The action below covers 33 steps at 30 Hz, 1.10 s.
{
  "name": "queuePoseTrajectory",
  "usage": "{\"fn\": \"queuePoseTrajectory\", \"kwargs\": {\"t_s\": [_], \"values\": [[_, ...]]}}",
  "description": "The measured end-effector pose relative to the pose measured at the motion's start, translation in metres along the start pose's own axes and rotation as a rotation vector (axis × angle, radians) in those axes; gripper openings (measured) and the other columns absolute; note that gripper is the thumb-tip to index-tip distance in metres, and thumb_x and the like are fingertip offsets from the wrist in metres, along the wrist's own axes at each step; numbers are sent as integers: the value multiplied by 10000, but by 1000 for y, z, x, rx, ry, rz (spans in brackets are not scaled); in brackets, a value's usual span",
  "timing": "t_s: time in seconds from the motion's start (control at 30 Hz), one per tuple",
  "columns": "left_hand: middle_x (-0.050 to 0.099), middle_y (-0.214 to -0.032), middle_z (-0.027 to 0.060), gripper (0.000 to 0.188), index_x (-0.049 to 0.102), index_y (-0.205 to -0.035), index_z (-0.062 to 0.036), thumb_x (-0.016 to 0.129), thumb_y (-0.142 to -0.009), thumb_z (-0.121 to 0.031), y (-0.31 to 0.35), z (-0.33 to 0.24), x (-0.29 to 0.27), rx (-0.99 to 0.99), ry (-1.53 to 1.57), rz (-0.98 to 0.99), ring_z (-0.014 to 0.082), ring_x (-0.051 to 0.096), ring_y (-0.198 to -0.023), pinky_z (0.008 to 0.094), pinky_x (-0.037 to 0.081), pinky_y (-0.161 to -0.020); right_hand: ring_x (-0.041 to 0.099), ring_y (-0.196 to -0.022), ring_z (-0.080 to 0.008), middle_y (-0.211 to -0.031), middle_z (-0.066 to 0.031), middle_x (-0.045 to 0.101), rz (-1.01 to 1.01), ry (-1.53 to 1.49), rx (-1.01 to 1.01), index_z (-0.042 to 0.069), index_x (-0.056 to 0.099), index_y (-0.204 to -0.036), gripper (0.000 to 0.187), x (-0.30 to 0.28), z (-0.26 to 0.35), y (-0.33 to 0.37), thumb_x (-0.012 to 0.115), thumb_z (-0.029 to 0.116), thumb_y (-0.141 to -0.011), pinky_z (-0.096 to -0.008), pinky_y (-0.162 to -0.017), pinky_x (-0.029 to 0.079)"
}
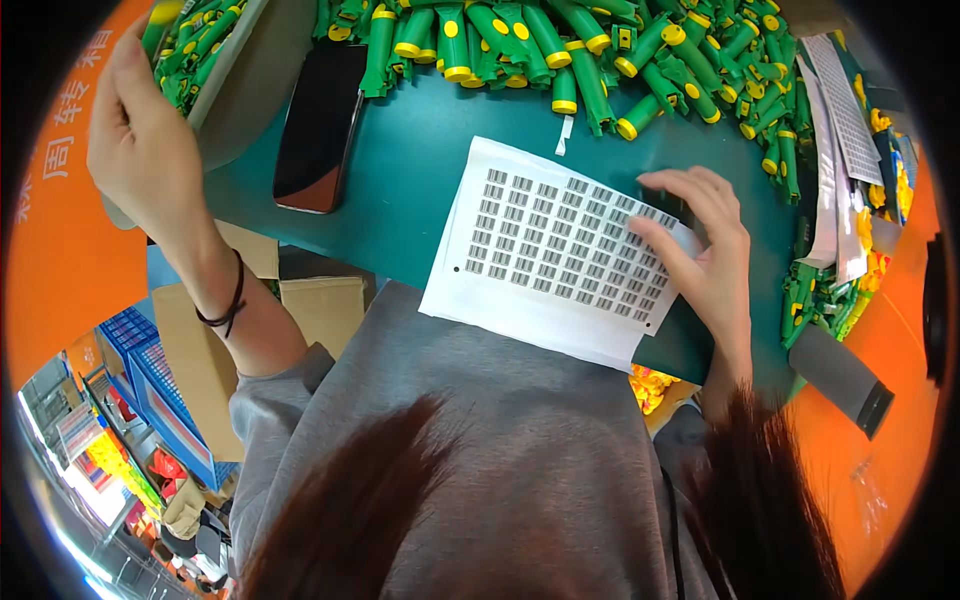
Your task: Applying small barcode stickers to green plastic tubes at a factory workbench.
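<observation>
My left hand point(150, 150) is raised at the upper left, beside a grey bin point(240, 85) of green plastic tubes. Its fingers are curled and partly hidden, closed around a green tube with a yellow end point(165, 12), which is blurred at the picture's edge. My right hand point(705, 235) hovers over the right side of a white sheet of barcode labels point(530, 240). Its thumb and forefinger are apart, and I see nothing between them. The sheet lies tilted at the near edge of the green table, on top of other white paper.
A heap of green tubes with yellow ends point(560, 50) covers the far side of the green table point(410, 170). A black phone point(320, 125) lies at the left. More label sheets point(845, 110) and a dark grey cylinder point(840, 380) are on the right. A cardboard box point(200, 360) stands below left.
</observation>
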<state>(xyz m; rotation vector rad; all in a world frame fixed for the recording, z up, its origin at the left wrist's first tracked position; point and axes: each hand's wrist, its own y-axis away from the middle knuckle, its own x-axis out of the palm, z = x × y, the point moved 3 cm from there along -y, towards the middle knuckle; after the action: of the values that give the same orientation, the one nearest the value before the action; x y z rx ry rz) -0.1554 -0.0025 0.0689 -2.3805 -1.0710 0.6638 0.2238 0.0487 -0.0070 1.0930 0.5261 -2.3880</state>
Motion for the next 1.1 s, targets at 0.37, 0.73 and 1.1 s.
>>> {"fn": "queuePoseTrajectory", "kwargs": {"t_s": [0.37,0.73,1.1], "values": [[679,-977,9,224,727,-948,-86,785,-734,-122,148,-3,125,536,-8,728,196,662,-908,319,563,-713,620,-919,-211,-874,-69,710,-3,-85,49,35,755,-930,171,15,-19,-2,805,119,-790,-338,-896,447],[673,-1009,82,130,686,-952,0,748,-840,25,144,2,124,160,252,707,156,658,-804,245,534,-625,627,-1030,-267,-1122,-104,658,-342,333,-91,60,710,-1071,272,-24,-48,-44,796,145,-828,-360,-937,473],[654,-1102,96,171,709,-949,-42,784,-800,-7,119,-44,112,249,335,560,213,638,-958,300,517,-784,676,-1044,-222,-1171,-130,645,-146,-867,200,-48,562,-1289,317,-11,-27,-3,587,90,-1005,-346,-928,559]]}}
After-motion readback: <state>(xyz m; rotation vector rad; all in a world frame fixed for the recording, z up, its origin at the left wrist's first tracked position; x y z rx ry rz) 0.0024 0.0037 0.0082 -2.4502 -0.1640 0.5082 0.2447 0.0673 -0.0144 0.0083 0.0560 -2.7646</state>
